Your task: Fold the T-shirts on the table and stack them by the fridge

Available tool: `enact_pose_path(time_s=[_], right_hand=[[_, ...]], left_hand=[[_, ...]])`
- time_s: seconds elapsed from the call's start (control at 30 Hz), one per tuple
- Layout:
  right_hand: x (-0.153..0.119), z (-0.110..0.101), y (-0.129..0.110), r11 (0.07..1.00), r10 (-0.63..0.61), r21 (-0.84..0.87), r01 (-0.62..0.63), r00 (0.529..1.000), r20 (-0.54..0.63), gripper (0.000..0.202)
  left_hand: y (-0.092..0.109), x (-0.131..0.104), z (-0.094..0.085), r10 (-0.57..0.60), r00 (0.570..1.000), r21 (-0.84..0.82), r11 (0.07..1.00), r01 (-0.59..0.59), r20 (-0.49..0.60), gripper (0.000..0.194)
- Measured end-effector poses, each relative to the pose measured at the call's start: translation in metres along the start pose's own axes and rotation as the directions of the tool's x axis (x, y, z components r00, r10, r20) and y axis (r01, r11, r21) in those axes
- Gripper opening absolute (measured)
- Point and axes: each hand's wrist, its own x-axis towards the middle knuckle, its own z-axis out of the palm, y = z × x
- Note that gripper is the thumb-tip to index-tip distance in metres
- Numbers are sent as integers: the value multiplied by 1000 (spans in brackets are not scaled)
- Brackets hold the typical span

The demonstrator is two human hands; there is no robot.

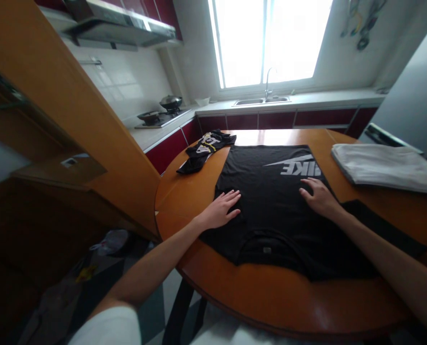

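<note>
The step in hand looks like flattening the black shirt [267, 196], which lies spread on the wooden counter [292, 302] with its collar [267, 239] towards the person. The left hand [220, 211] is open, palm down with fingers apart, at the shirt's left side; it grips nothing. The right hand [318, 197] is also open, its fingers loosely bent, beside the pale print [299, 166]; whether it presses on the fabric or sits just above, I cannot tell. Shifting the shirt from here would call for pinching an edge between thumb and fingers and guiding both sides evenly, since thin cloth probably wrinkles easily under a one-sided pull.
</note>
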Motion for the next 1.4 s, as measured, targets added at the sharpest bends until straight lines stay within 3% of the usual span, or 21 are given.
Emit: enact_pose_path(time_s=[0.23, 0.37, 0.47, 0.63, 0.7, 0.83, 1.07, 1.23, 1.4], right_hand=[[0, 3, 3, 1000, -9, 6, 9, 1000, 18, 48], [0, 5, 5, 1000, -14, 1, 14, 1000, 7, 48], [0, 4, 5, 1000, -20, -4, 20, 1000, 14, 47], [-1, 2, 2, 1000, -20, -9, 21, 999, 29, 46], [-1, 1, 1, 1000, -14, -6, 14, 999, 30, 47], [-1, 0, 0, 1000, -1, 3, 1, 999, 32, 48], [-1, 0, -2, 1000, 6, 17, -7, 999, 36, 44], [-1, 1, -2, 1000, 19, 14, -20, 999, 47, 44], [0, 0, -3, 1000, 17, 16, -18, 998, 53, 44]], left_hand=[[3, 2, 0, -26, 998, 29, 999, 27, -56, 65], [-3, 4, -4, -73, 983, 19, 997, 78, -169, 75], [-14, 5, -2, -145, 960, -18, 989, 145, -237, 64], [-28, 5, 6, -205, 957, -19, 979, 205, -207, 55], [-33, 6, 4, -205, 941, -55, 979, 197, -270, 50], [-52, 6, -10, -255, 868, -96, 967, 237, -426, 35], [-85, 1, -13, -292, 906, -41, 955, 294, -305, 28], [-76, 2, -11, -301, 877, -55, 951, 304, -375, 28], [-49, 2, -18, -178, 901, -103, 984, 149, -395, 29]])
